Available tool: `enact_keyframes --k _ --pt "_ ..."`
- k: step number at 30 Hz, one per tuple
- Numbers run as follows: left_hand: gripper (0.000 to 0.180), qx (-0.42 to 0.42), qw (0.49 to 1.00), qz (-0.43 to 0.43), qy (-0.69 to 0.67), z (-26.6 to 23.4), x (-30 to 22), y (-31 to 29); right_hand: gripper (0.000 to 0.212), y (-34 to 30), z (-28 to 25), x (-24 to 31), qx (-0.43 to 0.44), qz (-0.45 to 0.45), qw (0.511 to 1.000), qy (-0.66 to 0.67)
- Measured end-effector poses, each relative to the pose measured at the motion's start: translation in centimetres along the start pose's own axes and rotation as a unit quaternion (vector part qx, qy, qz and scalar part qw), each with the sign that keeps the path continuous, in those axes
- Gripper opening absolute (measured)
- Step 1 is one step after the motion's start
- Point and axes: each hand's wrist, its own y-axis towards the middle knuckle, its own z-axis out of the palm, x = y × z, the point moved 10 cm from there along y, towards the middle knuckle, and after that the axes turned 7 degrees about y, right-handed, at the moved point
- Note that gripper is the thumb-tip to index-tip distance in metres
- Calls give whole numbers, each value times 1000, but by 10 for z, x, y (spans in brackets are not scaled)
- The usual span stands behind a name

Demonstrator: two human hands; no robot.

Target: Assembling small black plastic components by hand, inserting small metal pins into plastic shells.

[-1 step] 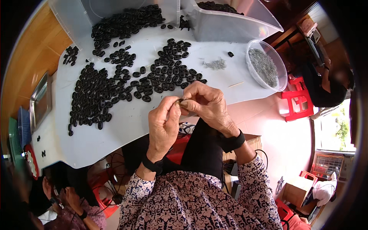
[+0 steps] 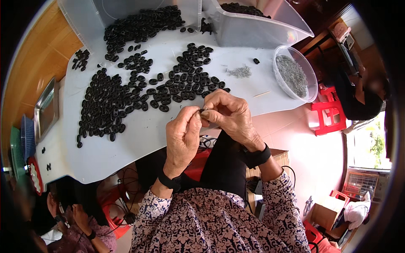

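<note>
My left hand (image 2: 184,131) and my right hand (image 2: 231,117) meet over the near edge of the table, fingertips pinched together. A small black piece (image 2: 201,111) shows between them, mostly hidden by the fingers; its size and colour match the oval pieces nearby. Just beyond my hands, many black oval pieces (image 2: 181,86) with two holes each lie spread flat, and a denser patch of them (image 2: 101,105) lies farther left. To the right, a small heap of thin silvery pins (image 2: 240,71) rests on the white table (image 2: 139,156), next to one lone black piece (image 2: 256,61).
A round clear tub (image 2: 310,90) of silvery pins stands at the right edge. Behind are a clear bin tipped on its side (image 2: 86,25), spilling black pieces, and another clear bin (image 2: 249,36). A metal tray (image 2: 47,110) sits left. Other people sit lower left and far right.
The whole view has shifted slightly, so the table and its contents appear a little farther right. Both hands keep their pinch on the small piece, with barely any finger movement.
</note>
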Motion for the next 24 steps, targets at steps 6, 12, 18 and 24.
enact_keyframes --k 6,12,18,24 --pt "19 -95 955 119 254 -33 -21 -13 10 -3 -8 -3 -58 16 997 42" --pt "30 -104 872 75 473 -44 -15 -2 12 -5 -11 -2 -48 18 999 15" --pt "33 -75 880 97 458 -30 -9 -4 8 -4 -9 -7 -41 15 999 4" --pt "32 -69 900 64 426 -35 -8 -2 9 -4 -8 -6 -45 0 999 -5"
